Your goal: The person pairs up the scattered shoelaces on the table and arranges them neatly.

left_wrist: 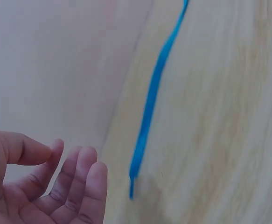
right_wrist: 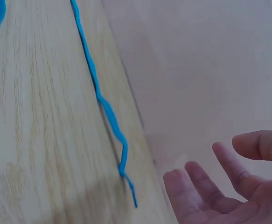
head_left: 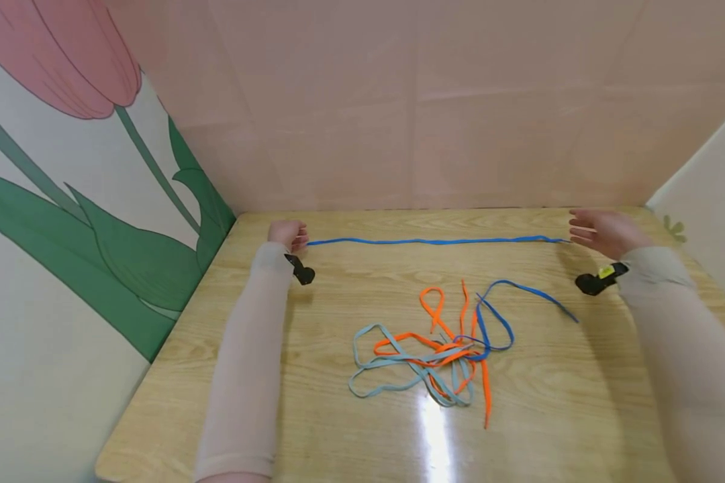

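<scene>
Lace of flat blue fabric [head_left: 435, 242] lies straight across a pale wood-grained worktop [head_left: 320, 429]

We see the blue lace running from side to side near the far edge of the worktop, with one narrow tip near each hand. The person's left hand [head_left: 286, 233] is relaxed and empty, its fingers loosely bent; the left wrist view shows the lace's tip just beside the fingertips, with a gap between. The right hand [head_left: 604, 231] is empty too, its fingers loosely spread, and the right wrist view shows that end of the lace slightly wavy and apart from them.

Nearer to us, in the middle of the worktop, we find a loose tangle: bright orange flat lacing [head_left: 487, 394], pale grey-blue flat lacing [head_left: 393, 357] in wide loops and a second, darker blue lace [head_left: 482, 329] whose free end reaches out to the right. We cannot tell how many orange or pale pieces are in it. Both arms wear light beige sleeves [head_left: 242, 382], with a small black camera [head_left: 303, 272] at the left wrist. A plain pink backdrop [head_left: 411, 107] stands behind the worktop.
</scene>
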`<state>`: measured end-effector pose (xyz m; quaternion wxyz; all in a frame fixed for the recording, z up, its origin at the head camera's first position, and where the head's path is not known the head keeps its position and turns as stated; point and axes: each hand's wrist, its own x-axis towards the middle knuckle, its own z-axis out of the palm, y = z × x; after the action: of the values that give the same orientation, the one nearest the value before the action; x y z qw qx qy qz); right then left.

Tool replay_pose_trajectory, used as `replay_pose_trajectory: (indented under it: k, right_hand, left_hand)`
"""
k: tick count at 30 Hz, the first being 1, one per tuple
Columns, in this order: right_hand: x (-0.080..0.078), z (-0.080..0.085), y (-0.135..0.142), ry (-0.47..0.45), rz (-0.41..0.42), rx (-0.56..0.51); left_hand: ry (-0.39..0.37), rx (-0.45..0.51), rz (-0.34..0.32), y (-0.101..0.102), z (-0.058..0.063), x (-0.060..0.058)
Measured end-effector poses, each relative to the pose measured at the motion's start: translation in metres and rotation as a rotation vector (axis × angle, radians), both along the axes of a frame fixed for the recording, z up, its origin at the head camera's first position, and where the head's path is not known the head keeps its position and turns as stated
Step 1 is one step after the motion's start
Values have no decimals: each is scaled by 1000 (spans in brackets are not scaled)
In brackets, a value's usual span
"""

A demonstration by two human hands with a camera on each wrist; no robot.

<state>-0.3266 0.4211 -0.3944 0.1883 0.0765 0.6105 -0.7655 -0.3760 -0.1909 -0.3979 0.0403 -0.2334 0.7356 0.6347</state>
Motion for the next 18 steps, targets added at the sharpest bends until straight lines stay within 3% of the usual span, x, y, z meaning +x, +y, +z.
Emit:
replay_pose_trajectory:
  k: [4,8,14,18]
  right_hand:
    - [11,17,-22,101,81,33]
    - [21,29,-44,199,112,86]
    - [34,32,-72,316,128,182]
    - [41,27,-82,354,165,375]
  left_hand:
    - [11,36,-73,16,16,8]
    - [35,81,-143,32,26,12]
    - [59,118,-225,48,29,13]
    - [58,114,-256,55,27,17]
